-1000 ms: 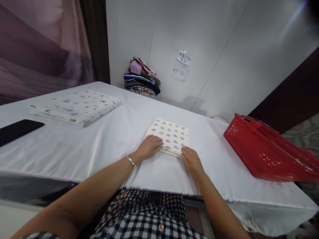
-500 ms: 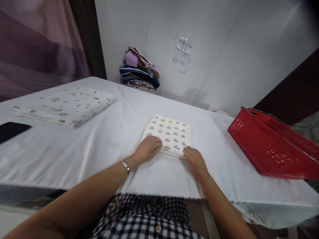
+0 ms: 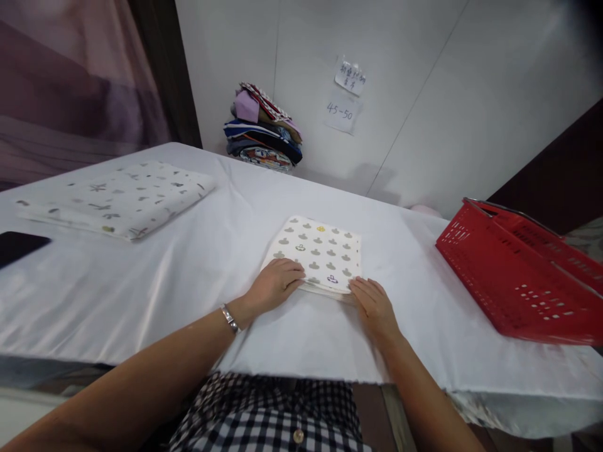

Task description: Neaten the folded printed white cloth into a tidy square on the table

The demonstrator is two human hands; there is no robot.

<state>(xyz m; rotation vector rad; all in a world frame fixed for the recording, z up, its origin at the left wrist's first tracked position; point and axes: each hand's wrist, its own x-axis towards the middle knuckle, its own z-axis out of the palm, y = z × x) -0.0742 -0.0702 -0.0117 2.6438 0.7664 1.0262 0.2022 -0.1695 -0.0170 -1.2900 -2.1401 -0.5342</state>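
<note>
A folded white cloth (image 3: pixel 325 251) printed with grey mushroom-like shapes lies flat on the white-covered table in front of me. My left hand (image 3: pixel 277 281) grips its near left edge, fingers together on top. At the near right corner, my right hand (image 3: pixel 374 306) holds the cloth's edge with its fingertips on the upper layer. Several layers show along the front fold, between the two hands. Both thumbs are largely hidden. Farther left rests a larger folded white cloth (image 3: pixel 136 198) with scattered grey and brown prints, touched by neither hand.
A red perforated basket (image 3: pixel 513 276) with metal handles stands at the right. Stacked folded fabrics (image 3: pixel 264 129) sit against the back wall. A dark flat phone-like object (image 3: pixel 21 247) lies at the left edge. Two paper notes (image 3: pixel 343 115) are stuck to the wall.
The view has shifted slightly. Both hands stay at the near edge of the mushroom-print cloth, whose front edge is a little differently aligned. Nothing was let go.
</note>
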